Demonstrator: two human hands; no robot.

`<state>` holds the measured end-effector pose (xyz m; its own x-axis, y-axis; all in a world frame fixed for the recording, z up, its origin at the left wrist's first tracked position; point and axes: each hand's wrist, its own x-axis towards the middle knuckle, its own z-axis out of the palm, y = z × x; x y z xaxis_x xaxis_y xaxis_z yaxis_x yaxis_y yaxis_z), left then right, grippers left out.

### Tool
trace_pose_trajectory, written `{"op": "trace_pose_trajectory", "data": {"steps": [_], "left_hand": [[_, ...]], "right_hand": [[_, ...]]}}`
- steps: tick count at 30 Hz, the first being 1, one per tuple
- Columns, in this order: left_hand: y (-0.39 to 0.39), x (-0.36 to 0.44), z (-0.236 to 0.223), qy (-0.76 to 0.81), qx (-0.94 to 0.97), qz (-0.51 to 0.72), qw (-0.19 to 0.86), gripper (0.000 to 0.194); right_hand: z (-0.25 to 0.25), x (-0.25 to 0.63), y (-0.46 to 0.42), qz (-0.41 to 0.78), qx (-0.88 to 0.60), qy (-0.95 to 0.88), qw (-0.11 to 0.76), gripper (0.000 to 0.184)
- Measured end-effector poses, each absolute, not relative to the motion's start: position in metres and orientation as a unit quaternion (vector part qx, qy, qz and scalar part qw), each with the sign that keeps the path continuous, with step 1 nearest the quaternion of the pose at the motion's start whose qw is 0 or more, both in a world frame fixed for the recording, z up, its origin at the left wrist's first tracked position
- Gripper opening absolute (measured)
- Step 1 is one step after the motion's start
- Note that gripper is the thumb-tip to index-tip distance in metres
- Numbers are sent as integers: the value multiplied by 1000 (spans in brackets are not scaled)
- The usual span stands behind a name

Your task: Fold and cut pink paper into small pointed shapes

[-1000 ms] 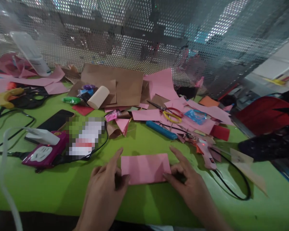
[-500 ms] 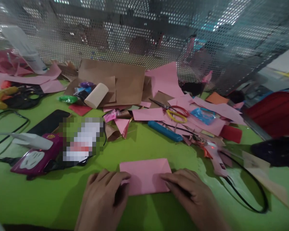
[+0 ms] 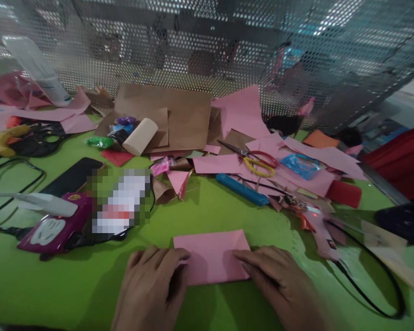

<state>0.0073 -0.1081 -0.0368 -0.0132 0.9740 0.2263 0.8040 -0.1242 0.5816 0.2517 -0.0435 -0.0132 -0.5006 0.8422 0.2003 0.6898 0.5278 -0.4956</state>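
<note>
A folded pink paper (image 3: 212, 253) lies flat on the green table (image 3: 55, 294) close to the near edge. My left hand (image 3: 152, 287) rests knuckles up, its bent fingertips pressed on the paper's left edge. My right hand (image 3: 279, 282) lies over the lower right corner, fingers together and pressing down on the fold there. Both hands hold the paper against the table.
Beyond the paper lie a blue tube (image 3: 241, 189), red-and-yellow scissors (image 3: 258, 163), a pink glue gun (image 3: 320, 230) with a black cable (image 3: 376, 285), pink scraps, brown paper (image 3: 172, 115) and a cardboard roll (image 3: 140, 136). A phone (image 3: 72, 177) and a magenta gadget (image 3: 55, 227) sit left. A perforated metal screen (image 3: 207, 55) closes the back.
Both hands have drawn nearer to me and flattened onto the paper's lower corners; the left index finger, stretched along the left edge a second ago, is now bent. The view tipped slightly down.
</note>
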Motion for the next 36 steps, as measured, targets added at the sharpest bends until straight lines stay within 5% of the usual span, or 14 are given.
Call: {"op": "trace_pose_trajectory", "data": {"steps": [36], "left_hand": [[-110, 5, -40, 634, 731, 245, 64, 19]], "right_hand": [[-19, 247, -53, 84, -471, -854, 205, 26]]}}
